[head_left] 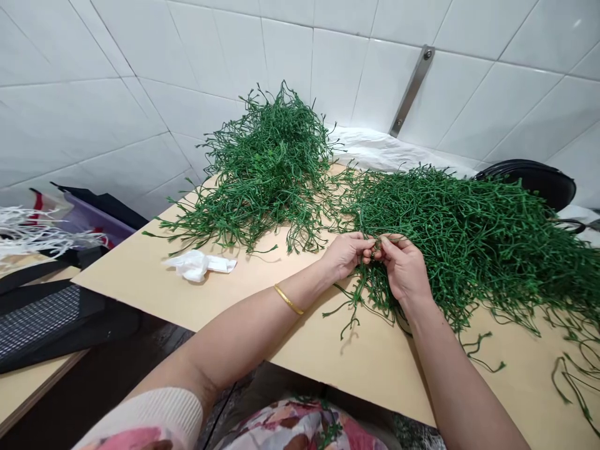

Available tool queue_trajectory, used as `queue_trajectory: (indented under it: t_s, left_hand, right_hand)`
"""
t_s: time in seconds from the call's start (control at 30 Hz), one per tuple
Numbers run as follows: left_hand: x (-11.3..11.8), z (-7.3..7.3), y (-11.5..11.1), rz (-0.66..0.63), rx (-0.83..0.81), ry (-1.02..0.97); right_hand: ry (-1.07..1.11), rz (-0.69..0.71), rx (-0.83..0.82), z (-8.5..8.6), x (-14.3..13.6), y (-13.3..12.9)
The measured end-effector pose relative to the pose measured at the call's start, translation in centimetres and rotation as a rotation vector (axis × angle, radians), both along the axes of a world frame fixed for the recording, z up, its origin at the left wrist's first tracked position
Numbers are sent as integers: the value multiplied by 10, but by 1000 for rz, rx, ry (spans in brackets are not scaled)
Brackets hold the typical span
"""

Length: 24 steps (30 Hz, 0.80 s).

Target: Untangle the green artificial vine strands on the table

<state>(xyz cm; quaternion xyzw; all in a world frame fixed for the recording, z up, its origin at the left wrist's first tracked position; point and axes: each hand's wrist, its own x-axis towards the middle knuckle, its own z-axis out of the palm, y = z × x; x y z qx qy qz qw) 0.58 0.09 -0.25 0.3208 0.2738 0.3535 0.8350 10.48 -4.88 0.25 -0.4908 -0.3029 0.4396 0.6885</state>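
Note:
My left hand and my right hand meet fingertip to fingertip at the left edge of a big heap of thin green cords. Both are closed in a pinch on a green cord, though the fingers cover most of the held part. Short cord ends with small knots or tufts hang below my hands, over the tan tabletop. Farther back on the left rises a second tangled pile of the same green cords. Around my left forearm is a gold bangle.
A crumpled white tissue lies on the table's left side. Loose cords stray at the right. Behind the heap are a round black object and white sheeting. White strands and black mesh material occupy the left surface.

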Motion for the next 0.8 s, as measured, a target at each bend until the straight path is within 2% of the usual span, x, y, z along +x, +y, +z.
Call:
queue_trajectory:
  t_s: [0.3, 0.57, 0.8]
  left_hand:
    - [1, 0, -3, 81, -10, 0]
    - [2, -4, -3, 64, 29, -18]
    - [0, 1, -4, -34, -165, -100]
  right_hand:
    - [-43, -57, 39, -3, -5, -1]
    - [-171, -2, 94, 0, -9, -4]
    - [-23, 104, 45, -1, 0, 2]
